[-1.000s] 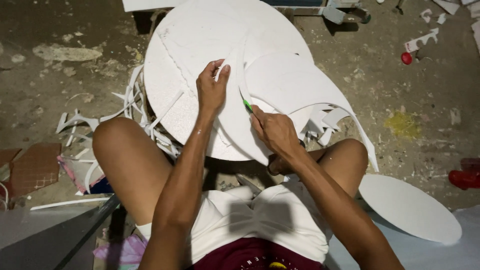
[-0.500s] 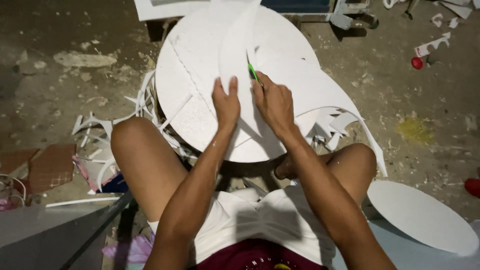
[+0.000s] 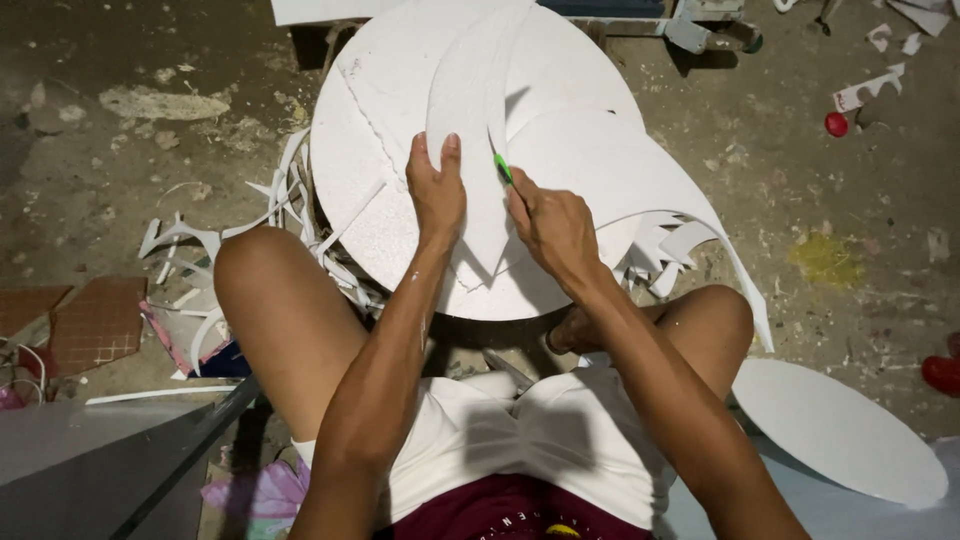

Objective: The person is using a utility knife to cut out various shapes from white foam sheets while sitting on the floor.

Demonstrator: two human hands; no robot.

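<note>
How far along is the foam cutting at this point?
Done: white offcuts litter the floor by the left knee, and an oval foam piece lies finished at the right. In hand: the left hand presses a curved foam strip flat on the round foam board while the right hand runs a green cutter along its edge. Left: the cut stops partway; the strip above the blade looks uncut.
</note>
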